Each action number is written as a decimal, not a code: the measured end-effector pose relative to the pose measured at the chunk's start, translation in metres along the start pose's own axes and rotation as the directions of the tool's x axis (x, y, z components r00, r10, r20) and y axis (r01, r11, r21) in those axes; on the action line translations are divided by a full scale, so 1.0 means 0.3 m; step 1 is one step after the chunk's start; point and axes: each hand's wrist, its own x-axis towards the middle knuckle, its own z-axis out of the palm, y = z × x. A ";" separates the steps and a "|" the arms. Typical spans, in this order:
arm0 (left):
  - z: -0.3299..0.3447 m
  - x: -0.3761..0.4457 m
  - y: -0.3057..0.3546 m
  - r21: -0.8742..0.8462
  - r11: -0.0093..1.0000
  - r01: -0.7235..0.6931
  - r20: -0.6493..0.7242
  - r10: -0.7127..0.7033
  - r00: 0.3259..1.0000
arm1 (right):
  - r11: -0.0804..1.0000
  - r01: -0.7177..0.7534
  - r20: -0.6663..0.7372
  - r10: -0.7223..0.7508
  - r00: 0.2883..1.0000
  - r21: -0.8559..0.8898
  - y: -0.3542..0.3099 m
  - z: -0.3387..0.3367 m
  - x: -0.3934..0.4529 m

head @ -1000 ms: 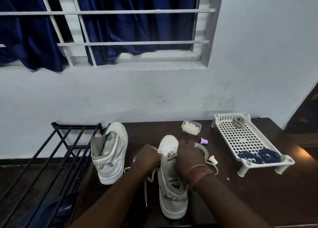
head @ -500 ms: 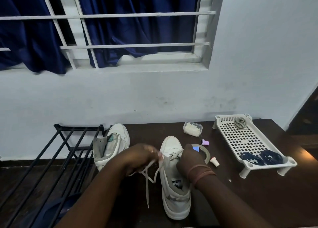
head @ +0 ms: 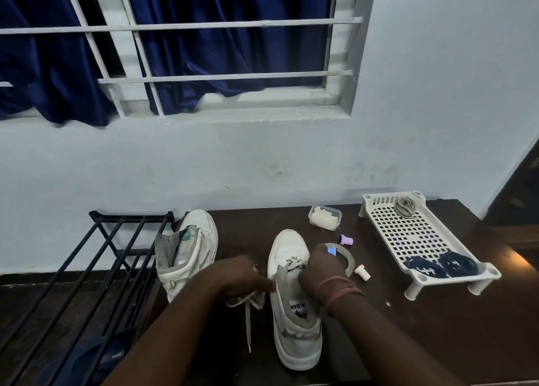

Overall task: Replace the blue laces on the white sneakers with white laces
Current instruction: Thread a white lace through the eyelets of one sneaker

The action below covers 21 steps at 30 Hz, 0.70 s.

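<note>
The scene is dimly lit with a cool bluish cast. A warm glare is seen on the dark table [head: 522, 261] (at its right edge). Straight window bars [head: 204, 25] are bowed by wide-angle distortion.

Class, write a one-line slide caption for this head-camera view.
Both hands, left and right, thread a white lace through a white sneaker.
</note>
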 end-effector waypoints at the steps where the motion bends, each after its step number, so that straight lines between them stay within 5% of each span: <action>1: -0.009 0.001 0.008 -0.122 0.991 -0.057 0.011 0.059 0.998 | 1.000 -0.005 -0.008 0.004 1.000 -0.006 0.000 -0.004 -0.002; 4: -0.064 0.023 0.026 -0.609 0.742 -0.281 -0.351 0.065 0.934 | 1.000 -0.018 -0.026 0.017 1.000 -0.016 0.001 -0.009 -0.007; 7: -0.091 0.051 0.007 -0.730 0.497 -0.470 -0.554 -0.026 0.832 | 1.000 -0.029 -0.012 0.029 1.000 -0.001 0.001 -0.002 -0.002; 10: -0.061 0.059 -0.017 -0.695 0.646 -0.317 -0.461 -0.062 0.885 | 0.999 -0.037 -0.001 0.037 0.999 0.005 -0.003 0.003 0.003; 13: -0.029 0.058 -0.041 -0.272 0.962 -0.020 -0.292 -0.062 0.954 | 0.999 -0.032 -0.015 0.031 0.999 -0.040 -0.008 -0.003 -0.001; 15: -0.028 0.064 -0.051 -0.124 0.992 -0.037 -0.262 0.003 0.965 | 0.996 -0.033 -0.035 0.030 0.999 -0.085 -0.011 -0.013 -0.005; 19: -0.086 0.011 -0.021 -0.417 0.853 -0.313 -0.231 0.233 0.945 | 0.990 -0.034 -0.039 0.029 0.999 -0.137 -0.006 -0.021 -0.004; 21: -0.122 -0.021 -0.016 -0.353 0.864 -0.360 -0.261 0.278 0.924 | 0.993 -0.040 -0.031 0.037 0.999 -0.109 -0.001 -0.016 -0.001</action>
